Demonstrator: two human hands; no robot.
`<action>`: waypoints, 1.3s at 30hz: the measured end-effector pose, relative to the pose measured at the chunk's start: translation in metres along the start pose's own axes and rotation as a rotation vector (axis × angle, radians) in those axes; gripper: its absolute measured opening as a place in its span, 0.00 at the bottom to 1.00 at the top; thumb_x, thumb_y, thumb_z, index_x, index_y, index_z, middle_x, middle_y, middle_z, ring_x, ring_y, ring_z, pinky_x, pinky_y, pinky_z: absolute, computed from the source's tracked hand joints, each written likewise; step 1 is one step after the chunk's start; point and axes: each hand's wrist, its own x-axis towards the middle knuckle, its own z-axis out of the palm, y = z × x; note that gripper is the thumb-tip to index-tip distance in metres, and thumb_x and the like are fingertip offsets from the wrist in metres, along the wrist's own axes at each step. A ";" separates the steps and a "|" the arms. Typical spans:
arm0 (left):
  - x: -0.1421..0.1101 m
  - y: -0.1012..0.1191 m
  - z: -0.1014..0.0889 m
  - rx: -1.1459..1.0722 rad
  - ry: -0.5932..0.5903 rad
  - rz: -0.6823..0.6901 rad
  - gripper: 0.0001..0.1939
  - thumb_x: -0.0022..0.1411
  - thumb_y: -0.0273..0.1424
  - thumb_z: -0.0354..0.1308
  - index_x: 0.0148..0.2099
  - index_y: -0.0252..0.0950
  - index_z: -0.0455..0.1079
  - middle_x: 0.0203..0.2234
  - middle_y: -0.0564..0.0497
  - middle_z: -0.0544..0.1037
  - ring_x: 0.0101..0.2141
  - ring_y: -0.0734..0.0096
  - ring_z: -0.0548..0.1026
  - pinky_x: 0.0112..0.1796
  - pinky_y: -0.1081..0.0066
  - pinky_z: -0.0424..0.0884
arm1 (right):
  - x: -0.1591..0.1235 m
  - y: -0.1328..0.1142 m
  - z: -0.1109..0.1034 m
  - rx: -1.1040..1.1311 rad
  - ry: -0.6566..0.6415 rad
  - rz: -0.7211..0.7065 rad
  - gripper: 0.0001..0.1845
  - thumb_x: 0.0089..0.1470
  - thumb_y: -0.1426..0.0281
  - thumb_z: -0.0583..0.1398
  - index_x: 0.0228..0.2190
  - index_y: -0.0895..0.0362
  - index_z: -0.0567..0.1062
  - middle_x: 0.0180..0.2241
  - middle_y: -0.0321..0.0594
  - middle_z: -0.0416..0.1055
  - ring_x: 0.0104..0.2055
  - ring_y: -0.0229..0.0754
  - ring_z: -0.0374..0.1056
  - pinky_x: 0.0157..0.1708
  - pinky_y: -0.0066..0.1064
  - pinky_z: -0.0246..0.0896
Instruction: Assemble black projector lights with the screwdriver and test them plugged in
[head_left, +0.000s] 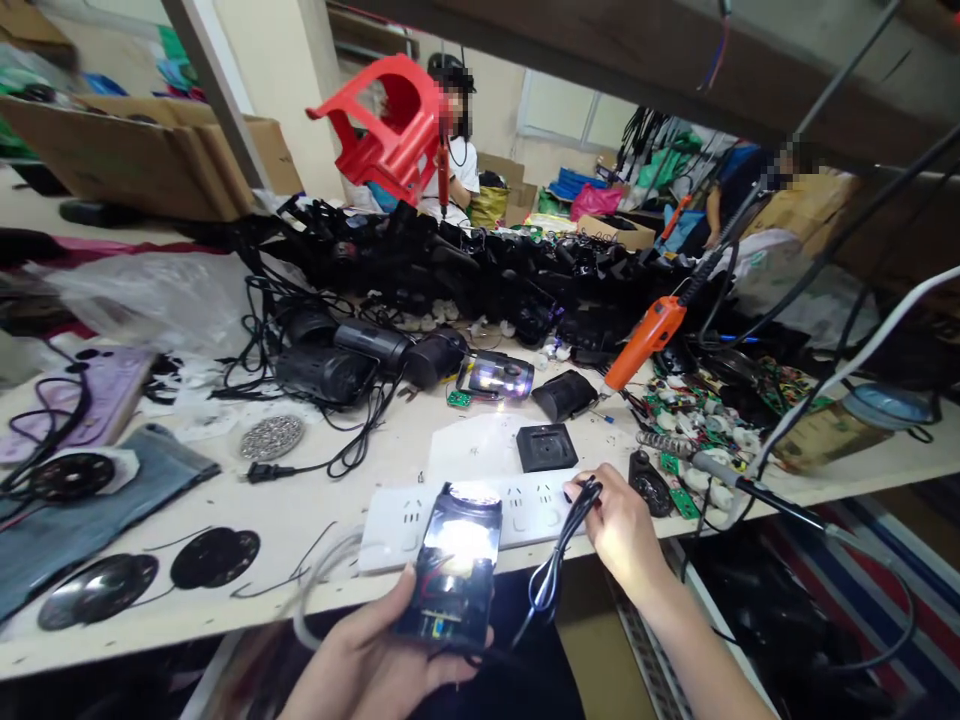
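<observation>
Left hand grips the lit lamp unit, right hand pinches its plug at the power strip; slack cord might snag.

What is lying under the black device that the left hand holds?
Behind the black device lies the white power strip on the table edge; its middle part is covered.

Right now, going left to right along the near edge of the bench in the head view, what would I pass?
Two black discs → left hand holding a lit black device → white power strip behind it → right hand pinching a black cable → soldering iron.
</observation>
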 end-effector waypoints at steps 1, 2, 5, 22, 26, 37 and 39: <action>0.000 0.000 -0.001 -0.003 -0.003 -0.002 0.17 0.61 0.38 0.58 0.46 0.30 0.77 0.40 0.37 0.80 0.38 0.52 0.78 0.39 0.60 0.71 | -0.001 0.000 0.001 -0.008 0.014 0.002 0.12 0.61 0.68 0.53 0.32 0.57 0.75 0.31 0.43 0.69 0.32 0.44 0.70 0.35 0.33 0.64; 0.001 0.000 -0.001 -0.009 -0.009 -0.003 0.18 0.60 0.38 0.59 0.46 0.31 0.76 0.40 0.38 0.80 0.38 0.51 0.78 0.39 0.60 0.71 | -0.002 0.000 0.003 -0.014 0.027 0.004 0.12 0.61 0.67 0.53 0.33 0.57 0.75 0.31 0.43 0.69 0.33 0.45 0.70 0.36 0.34 0.64; 0.000 0.000 -0.001 -0.014 -0.025 0.002 0.18 0.60 0.38 0.59 0.46 0.31 0.76 0.39 0.39 0.80 0.38 0.52 0.78 0.39 0.60 0.70 | -0.003 0.000 0.005 -0.027 0.050 0.008 0.12 0.61 0.66 0.53 0.33 0.57 0.75 0.31 0.44 0.70 0.35 0.47 0.69 0.37 0.36 0.63; 0.002 0.019 0.006 -0.077 -0.093 0.058 0.17 0.63 0.37 0.55 0.46 0.29 0.76 0.40 0.36 0.79 0.39 0.49 0.78 0.40 0.57 0.70 | -0.007 0.005 0.012 -0.057 0.094 0.028 0.11 0.60 0.68 0.54 0.36 0.56 0.76 0.34 0.44 0.71 0.38 0.48 0.69 0.41 0.38 0.65; 0.011 0.036 0.020 -0.126 -0.065 0.084 0.17 0.62 0.38 0.58 0.45 0.28 0.75 0.39 0.36 0.80 0.38 0.53 0.78 0.40 0.60 0.72 | -0.008 0.008 0.018 -0.080 0.118 0.027 0.11 0.56 0.73 0.54 0.35 0.57 0.77 0.34 0.46 0.72 0.39 0.50 0.69 0.43 0.41 0.65; 0.035 0.042 0.032 -0.034 -0.019 0.073 0.11 0.58 0.30 0.62 0.44 0.31 0.74 0.38 0.40 0.81 0.35 0.56 0.80 0.43 0.55 0.74 | -0.004 -0.002 0.025 -0.163 0.185 0.097 0.16 0.49 0.81 0.54 0.34 0.58 0.79 0.36 0.48 0.74 0.41 0.49 0.70 0.45 0.39 0.68; 0.037 0.039 0.032 -0.057 -0.009 0.055 0.13 0.58 0.31 0.63 0.45 0.31 0.74 0.40 0.39 0.81 0.36 0.55 0.80 0.44 0.53 0.74 | -0.005 -0.004 0.025 -0.151 0.179 0.115 0.16 0.49 0.81 0.54 0.35 0.59 0.79 0.36 0.48 0.74 0.41 0.50 0.69 0.46 0.40 0.67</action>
